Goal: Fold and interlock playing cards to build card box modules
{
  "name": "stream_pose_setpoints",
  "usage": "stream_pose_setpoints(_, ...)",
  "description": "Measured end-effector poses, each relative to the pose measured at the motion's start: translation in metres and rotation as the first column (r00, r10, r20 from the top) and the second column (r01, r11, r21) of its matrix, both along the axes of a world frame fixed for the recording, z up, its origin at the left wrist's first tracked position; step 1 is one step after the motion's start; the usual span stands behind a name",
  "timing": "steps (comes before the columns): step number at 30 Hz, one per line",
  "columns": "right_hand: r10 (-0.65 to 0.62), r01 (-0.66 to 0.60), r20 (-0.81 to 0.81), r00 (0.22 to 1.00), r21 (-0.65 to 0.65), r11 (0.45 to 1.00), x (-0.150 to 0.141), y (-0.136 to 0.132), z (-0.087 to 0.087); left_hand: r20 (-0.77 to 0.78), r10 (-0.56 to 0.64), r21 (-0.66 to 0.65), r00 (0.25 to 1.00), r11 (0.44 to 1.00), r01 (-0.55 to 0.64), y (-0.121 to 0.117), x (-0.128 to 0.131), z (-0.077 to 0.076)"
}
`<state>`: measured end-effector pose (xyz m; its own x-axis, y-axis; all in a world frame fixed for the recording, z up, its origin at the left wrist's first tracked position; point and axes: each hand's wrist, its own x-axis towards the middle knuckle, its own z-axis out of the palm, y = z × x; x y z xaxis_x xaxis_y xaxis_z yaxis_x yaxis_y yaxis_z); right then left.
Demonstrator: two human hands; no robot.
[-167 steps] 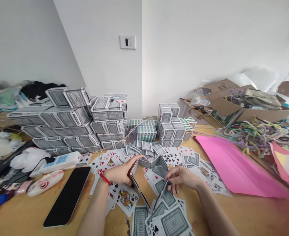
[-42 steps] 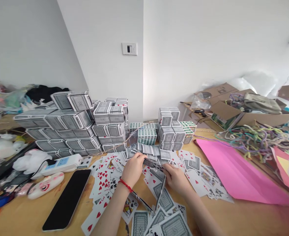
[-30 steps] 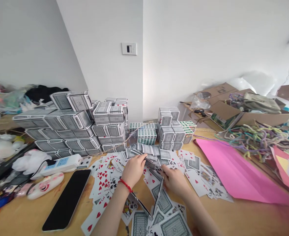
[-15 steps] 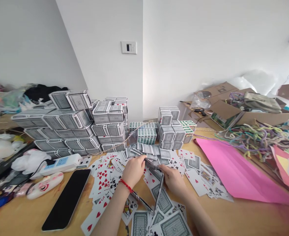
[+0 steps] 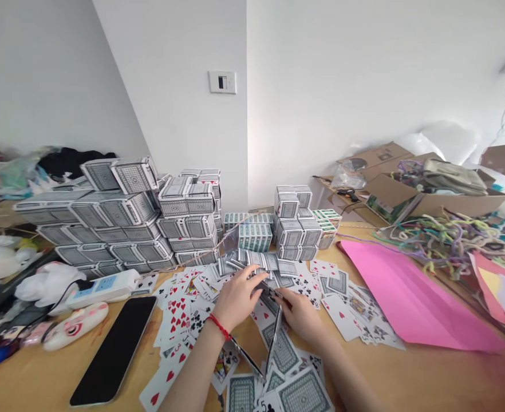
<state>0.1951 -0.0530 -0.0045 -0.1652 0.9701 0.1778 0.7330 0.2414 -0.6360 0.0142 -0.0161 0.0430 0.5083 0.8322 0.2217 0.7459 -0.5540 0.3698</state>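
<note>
Both of my hands are at a dark, narrow folded playing card [image 5: 269, 290] above the middle of a loose card pile. My left hand [image 5: 237, 294], with a red cord on its wrist, has its thumb and forefinger curled around the left end. My right hand [image 5: 298, 309] pinches the right end. Below them, folded cards [image 5: 273, 343] stand on edge in a V shape. Face-down cards [image 5: 306, 389] lie nearest me, and face-up cards [image 5: 177, 317] spread to the left. More folded cards [image 5: 259, 259] lie just beyond my fingers.
Stacked blocks made of cards [image 5: 110, 209] rise at the back left, with a smaller stack [image 5: 295, 229] at the back centre. A black phone [image 5: 115, 349] and a power strip [image 5: 104, 288] lie left. Pink paper [image 5: 411, 303], tangled yarn [image 5: 445, 240] and a cardboard box [image 5: 441, 204] are right.
My left fingers have lifted and parted slightly, shifting a little to the right at the folded card. My right hand stays nearly in place. The whole view has shifted slightly.
</note>
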Motion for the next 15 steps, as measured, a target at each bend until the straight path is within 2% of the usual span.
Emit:
stream_pose_setpoints(4,0.038,-0.038,0.001,0.999,0.016,0.999,0.0008,-0.0006,0.0008,0.045,-0.084,0.033,0.995,0.996,0.083,0.0016,0.0018,-0.0013)
stream_pose_setpoints(10,0.07,-0.07,-0.03,0.997,0.009,0.998,0.0012,-0.0015,0.0013,0.062,-0.038,-0.032,0.997,0.999,0.04,0.003,0.0022,-0.0065)
stream_pose_setpoints(15,0.12,-0.122,-0.095,0.988,-0.016,0.992,0.0004,-0.0034,0.0079,0.055,-0.015,-0.032,0.998,0.999,0.017,0.0041,0.0023,-0.0069)
